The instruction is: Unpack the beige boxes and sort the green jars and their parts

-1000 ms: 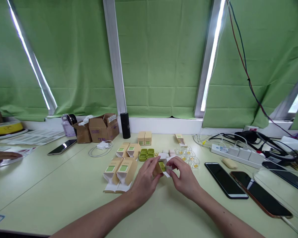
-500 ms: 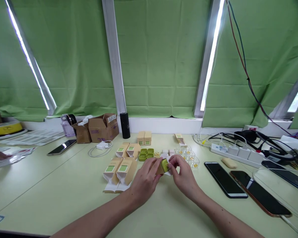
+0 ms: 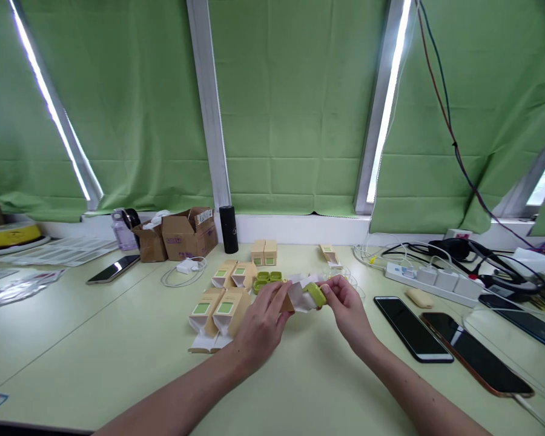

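My left hand [image 3: 264,321] is closed around a small kraft cardboard box [image 3: 289,301], its white inner flaps opened toward the right. Between the fingertips of my right hand [image 3: 344,306] is a small green plastic case [image 3: 315,295], just outside the mouth of that box. Left of my hands stand several open kraft boxes [image 3: 228,309] with green labels and white flaps. Beyond my left hand are several green square containers [image 3: 269,277]. Clear plastic pieces [image 3: 356,283] are partly hidden behind my right hand.
Two closed boxes [image 3: 264,252] stand at the back, with another open box [image 3: 329,255] further right. Phones [image 3: 412,329] and a power strip [image 3: 433,283] with cables lie right. A black cylinder [image 3: 228,230], brown carton [image 3: 189,235] and phone [image 3: 113,269] are left.
The green case has come out of the kraft box toward the right, drawn by my right hand. Another person's hand at the far left has left the view.
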Demonstrator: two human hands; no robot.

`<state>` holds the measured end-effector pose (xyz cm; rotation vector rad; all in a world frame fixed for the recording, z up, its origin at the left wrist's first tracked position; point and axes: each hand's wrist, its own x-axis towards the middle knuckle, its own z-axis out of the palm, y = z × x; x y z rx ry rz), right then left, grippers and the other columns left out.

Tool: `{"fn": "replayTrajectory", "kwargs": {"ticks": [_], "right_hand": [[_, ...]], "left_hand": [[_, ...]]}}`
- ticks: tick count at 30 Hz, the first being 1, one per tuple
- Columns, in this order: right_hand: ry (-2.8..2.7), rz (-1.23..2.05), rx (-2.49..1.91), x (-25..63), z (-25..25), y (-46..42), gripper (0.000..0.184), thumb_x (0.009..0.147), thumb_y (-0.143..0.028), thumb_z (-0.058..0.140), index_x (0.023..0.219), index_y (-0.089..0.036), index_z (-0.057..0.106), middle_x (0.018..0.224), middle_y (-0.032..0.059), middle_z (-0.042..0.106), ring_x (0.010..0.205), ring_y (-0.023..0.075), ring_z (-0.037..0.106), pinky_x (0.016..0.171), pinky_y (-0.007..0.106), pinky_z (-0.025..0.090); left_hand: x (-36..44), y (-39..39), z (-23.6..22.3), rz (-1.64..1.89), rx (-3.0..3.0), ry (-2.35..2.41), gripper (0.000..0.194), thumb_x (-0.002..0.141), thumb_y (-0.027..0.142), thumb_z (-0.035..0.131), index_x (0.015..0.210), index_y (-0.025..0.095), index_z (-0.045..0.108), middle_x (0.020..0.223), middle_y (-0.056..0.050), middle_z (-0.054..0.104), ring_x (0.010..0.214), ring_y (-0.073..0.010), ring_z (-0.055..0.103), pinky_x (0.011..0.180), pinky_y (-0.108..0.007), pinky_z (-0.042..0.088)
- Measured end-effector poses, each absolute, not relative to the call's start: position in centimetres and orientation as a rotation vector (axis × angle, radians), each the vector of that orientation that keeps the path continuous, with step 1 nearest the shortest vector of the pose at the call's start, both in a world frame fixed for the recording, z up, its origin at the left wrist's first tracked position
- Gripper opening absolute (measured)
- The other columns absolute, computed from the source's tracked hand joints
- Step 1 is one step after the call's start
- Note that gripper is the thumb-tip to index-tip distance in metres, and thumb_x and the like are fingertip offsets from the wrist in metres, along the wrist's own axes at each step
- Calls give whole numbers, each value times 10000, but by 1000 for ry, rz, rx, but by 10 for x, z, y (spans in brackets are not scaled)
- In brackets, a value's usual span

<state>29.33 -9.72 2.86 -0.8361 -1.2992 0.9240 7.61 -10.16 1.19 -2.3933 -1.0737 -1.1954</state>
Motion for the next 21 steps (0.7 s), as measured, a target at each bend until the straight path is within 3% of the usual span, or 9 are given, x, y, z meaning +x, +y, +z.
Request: {"fn": "replayTrajectory", "kwargs": {"ticks": [7,13,21], "right_hand": [[-1353,1345,-744,290,45,-113,494,763,-625,795,767,-213,521,1042,95,744,638,155,643,450,259,506],[-1511,1529,-764,280,35,-113,540,743,-659,798,798,-217,494,637,-25,660,484,168,674,397,226,480],[-1357,1233,-887,292,36,-102,563,715,-707,791,780,-224,511,662,6,696,572,161,650,518,295,557]], "left_hand": [[77,-104,17,-1084,-2376,-995,645,1001,127,499,1599,262,299,1305,-160,616,1235,-309,614,952,-464,606],[79,-110,18,-967,-2396,-827,622,998,115,468,1595,191,310,1280,-188,622,1227,-321,606,884,-428,616],[76,-103,21,-928,-2341,-998,547,1015,149,497,1547,215,392,1275,-172,632,1225,-315,617,866,-419,620]]}}
